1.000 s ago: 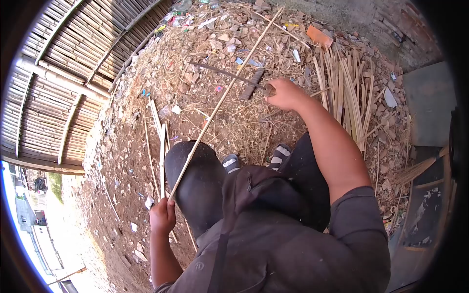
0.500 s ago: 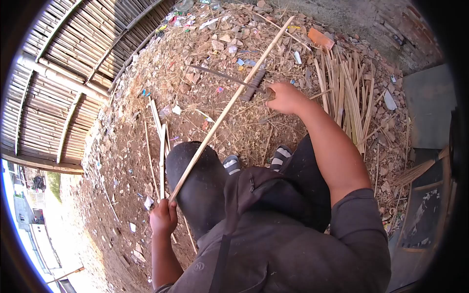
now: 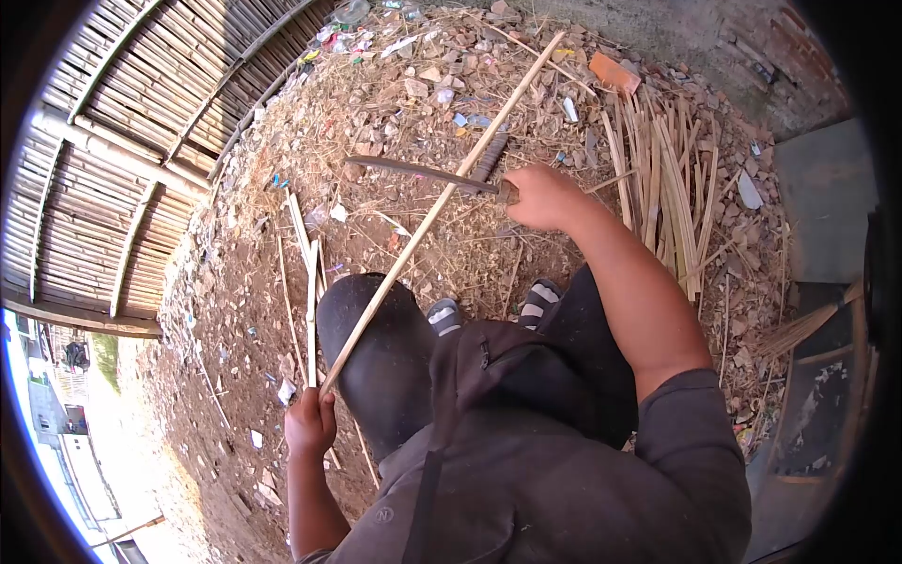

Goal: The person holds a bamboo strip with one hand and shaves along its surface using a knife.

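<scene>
My left hand (image 3: 310,423) is closed around the lower end of a long, pale bamboo strip (image 3: 413,242). The strip slants up and to the right across my left knee, its far end over the littered ground. In my right hand (image 3: 540,197) is the handle of a machete (image 3: 404,168), the fist wrapped round it. The dark blade points left and crosses the strip in its upper half. Behind that crossing a dark ribbed bar (image 3: 489,157) lies partly hidden.
A pile of split bamboo strips (image 3: 672,188) lies to the right. More strips (image 3: 312,301) rest on the ground beside my left knee. An orange brick piece (image 3: 614,72) lies near the wall. A bamboo fence (image 3: 122,160) stands at left, a grey panel (image 3: 827,207) at right.
My right hand has moved slightly left and down toward me with the machete. The blade now crosses the strip lower and shows more of its flat. The strip and left hand have barely shifted.
</scene>
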Demonstrator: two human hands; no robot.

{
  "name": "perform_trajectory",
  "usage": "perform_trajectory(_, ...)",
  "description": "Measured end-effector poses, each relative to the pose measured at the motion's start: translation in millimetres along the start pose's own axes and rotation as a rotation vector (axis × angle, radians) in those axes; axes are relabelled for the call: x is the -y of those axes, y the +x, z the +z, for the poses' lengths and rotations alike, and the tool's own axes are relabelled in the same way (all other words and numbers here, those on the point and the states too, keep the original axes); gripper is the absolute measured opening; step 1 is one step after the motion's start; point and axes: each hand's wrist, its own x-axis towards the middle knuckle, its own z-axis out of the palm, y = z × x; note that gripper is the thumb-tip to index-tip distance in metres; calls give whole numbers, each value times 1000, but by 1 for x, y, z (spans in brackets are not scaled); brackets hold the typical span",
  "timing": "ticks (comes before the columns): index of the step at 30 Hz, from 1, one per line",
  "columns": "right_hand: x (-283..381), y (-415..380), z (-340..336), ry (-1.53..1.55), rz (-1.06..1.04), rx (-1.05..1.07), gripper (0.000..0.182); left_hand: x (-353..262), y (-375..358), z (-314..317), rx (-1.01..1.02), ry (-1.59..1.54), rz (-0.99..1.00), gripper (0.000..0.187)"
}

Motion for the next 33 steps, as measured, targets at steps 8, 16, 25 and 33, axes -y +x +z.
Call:
perform_trajectory(8, -59, 24, 8, 138, 91, -149, 32, 3, -4, 11, -41, 42, -41, 27)
perform_trajectory(16, 19, -9, 10, -174, -182, 61, 30, -8, -1, -3, -13, -17, -17, 31)
perform_trajectory(25, -48, 26, 2, 168, 169, -232, 35, -3, 6, -14, 106, -130, -82, 36)
perform_trajectory(33, 21, -9, 22, -201, -302, 87, 22, -17, 15, -29, 219, -303, -94, 43)
